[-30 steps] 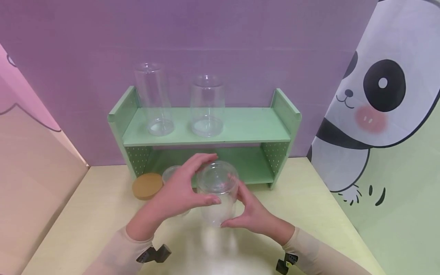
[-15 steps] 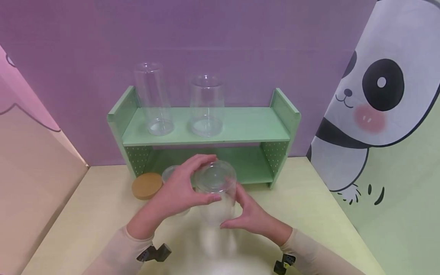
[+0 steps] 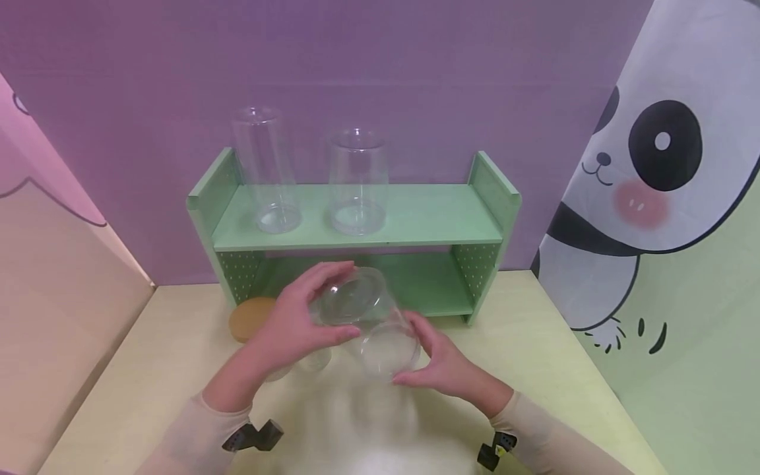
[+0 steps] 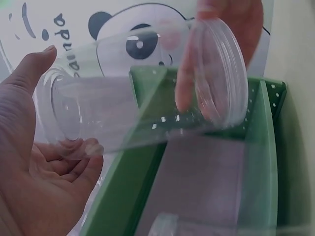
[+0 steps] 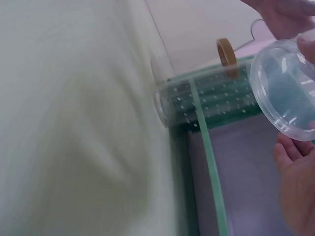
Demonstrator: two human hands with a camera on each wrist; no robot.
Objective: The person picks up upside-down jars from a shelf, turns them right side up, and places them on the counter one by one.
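Note:
A clear plastic jar (image 3: 380, 323) is held up between both hands above the table, tilted over. My left hand (image 3: 297, 323) grips its upper-left end, fingers over the far side and thumb on the near side. At the lower-right end, my right hand (image 3: 439, 356) holds it with fingers behind and thumb below. The left wrist view has the jar (image 4: 118, 108) lying across, a hand at each end. A ribbed round end (image 5: 283, 88) faces the right wrist camera. Behind the left hand, another clear jar (image 3: 317, 359) is mostly hidden.
A green two-tier shelf (image 3: 356, 244) stands at the back of the table (image 3: 190, 369). Its upper board carries a tall clear jar (image 3: 267, 171) and a wider one (image 3: 358, 181). A brown lid (image 3: 252, 318) shows left of the left hand.
The held jar has tipped from nearly upright to a slant, its upper end shifting left with my left hand. My right hand has shifted slightly right with the lower end.

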